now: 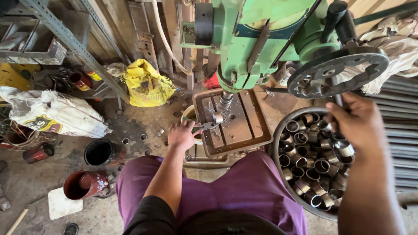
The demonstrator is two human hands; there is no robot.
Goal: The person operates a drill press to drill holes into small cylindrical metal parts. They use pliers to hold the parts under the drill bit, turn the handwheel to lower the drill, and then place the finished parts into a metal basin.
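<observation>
Head view: metal ring [217,117] axis upright.

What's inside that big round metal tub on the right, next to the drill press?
The metal tub is heaped with short metal ring sleeves, open ends mostly up. The right hand and forearm cover its right side, and lower layers and the bottom are hidden.

A yellow sack [147,85] slumps on the dirt floor. Well to its left lies a white printed sack [52,114]; below it and to the left sits a dark open can [100,152], and nearer the camera a red-stained can [85,184] beside a white slab [63,203].
</observation>
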